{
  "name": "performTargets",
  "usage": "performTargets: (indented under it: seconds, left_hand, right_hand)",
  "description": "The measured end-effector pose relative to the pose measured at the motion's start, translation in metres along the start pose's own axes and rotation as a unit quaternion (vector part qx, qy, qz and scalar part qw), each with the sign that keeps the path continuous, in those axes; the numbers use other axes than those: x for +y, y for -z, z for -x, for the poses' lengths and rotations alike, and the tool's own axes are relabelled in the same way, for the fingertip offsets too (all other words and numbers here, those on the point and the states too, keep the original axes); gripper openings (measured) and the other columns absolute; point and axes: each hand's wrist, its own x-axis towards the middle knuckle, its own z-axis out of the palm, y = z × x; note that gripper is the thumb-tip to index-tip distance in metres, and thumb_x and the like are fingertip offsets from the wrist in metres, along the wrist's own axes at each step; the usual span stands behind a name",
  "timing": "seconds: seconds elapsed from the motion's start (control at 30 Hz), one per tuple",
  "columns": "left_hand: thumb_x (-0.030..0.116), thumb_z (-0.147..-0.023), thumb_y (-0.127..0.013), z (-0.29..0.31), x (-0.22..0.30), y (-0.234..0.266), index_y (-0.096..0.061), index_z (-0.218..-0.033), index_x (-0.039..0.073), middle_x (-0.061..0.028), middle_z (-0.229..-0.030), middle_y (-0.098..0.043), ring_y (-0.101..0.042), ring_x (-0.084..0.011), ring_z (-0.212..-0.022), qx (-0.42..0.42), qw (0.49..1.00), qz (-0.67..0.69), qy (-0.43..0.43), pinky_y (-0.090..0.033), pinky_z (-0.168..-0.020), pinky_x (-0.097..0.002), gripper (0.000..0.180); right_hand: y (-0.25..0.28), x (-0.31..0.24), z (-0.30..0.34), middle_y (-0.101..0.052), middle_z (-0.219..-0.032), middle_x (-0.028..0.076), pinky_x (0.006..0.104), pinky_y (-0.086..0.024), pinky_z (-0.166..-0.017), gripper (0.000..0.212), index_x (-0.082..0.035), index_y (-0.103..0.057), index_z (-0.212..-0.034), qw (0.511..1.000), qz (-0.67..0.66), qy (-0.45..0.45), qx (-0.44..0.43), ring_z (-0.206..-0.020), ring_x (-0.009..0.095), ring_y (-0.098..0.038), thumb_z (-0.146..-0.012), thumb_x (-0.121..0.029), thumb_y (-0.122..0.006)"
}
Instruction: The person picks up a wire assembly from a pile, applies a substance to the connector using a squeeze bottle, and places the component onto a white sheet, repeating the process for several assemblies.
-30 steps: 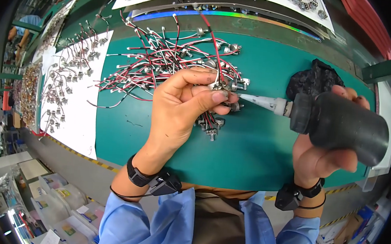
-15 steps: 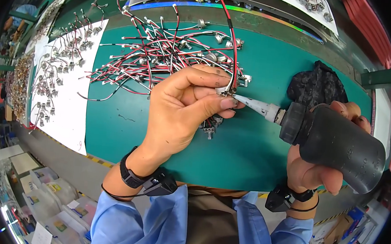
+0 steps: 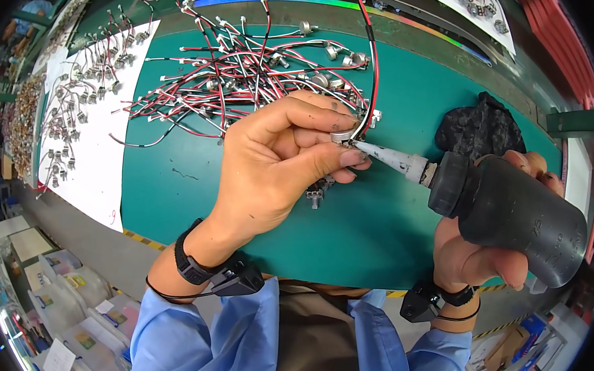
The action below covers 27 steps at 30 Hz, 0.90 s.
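My left hand pinches a small round metal potentiometer between thumb and fingers above the green mat. Red, black and white wires rise from it. Wrapped around a black squeeze bottle, my right hand holds it tilted, nozzle toward the left. The tip of its grey tapered nozzle is at the potentiometer's terminals; whether liquid comes out is too small to tell. Beyond my left hand lies a tangled pile of wired potentiometers. Just below my left fingers, more potentiometers are partly hidden.
A crumpled black cloth lies on the mat at the right. On the left, a white sheet carries rows of wired potentiometers. A shelf edge with a rainbow strip runs along the back. Clear plastic bins stand at lower left.
The wires on the held potentiometer have swung to the right. Both hands keep their grips, with the nozzle still at the part. The view has shifted slightly.
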Motion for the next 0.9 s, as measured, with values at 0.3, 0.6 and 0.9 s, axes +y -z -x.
performTargets:
  seconds: [0.3,0.6,0.9]
  left_hand:
    - [-0.015,-0.070,-0.051,-0.0005,0.0015,-0.0020,-0.052,-0.090,-0.008,-0.0129,-0.096,-0.047,-0.059,-0.0211,-0.077,0.006,1.000,-0.004,0.000,-0.053,-0.061,-0.0234,0.021]
    - [-0.016,-0.068,-0.052,-0.0014,-0.0023,-0.0002,-0.052,-0.087,-0.008,-0.0120,-0.094,-0.046,-0.059,-0.0175,-0.075,0.016,0.998,-0.050,-0.038,-0.052,-0.060,-0.0215,0.020]
    - [-0.016,-0.068,-0.051,-0.0022,-0.0026,-0.0015,-0.051,-0.084,-0.008,-0.0120,-0.093,-0.046,-0.059,-0.0166,-0.074,0.015,0.997,-0.057,-0.045,-0.052,-0.060,-0.0209,0.018]
  right_hand:
    - [0.0028,0.0019,0.0008,-0.036,-0.109,0.008,0.0351,-0.038,-0.087,0.084,-0.009,-0.029,-0.121,1.000,-0.004,0.006,-0.002,-0.106,0.022,-0.041,-0.061,-0.059,-0.059]
    - [0.0014,-0.0022,-0.0036,-0.036,-0.109,0.009,0.0344,-0.039,-0.087,0.083,-0.008,-0.028,-0.122,0.998,0.002,0.024,-0.051,-0.105,0.022,-0.042,-0.063,-0.060,-0.055]
    - [0.0049,0.0020,-0.0073,-0.036,-0.108,0.011,0.0333,-0.038,-0.087,0.083,-0.005,-0.027,-0.121,0.992,-0.071,0.057,-0.088,-0.104,0.021,-0.043,-0.065,-0.061,-0.053]
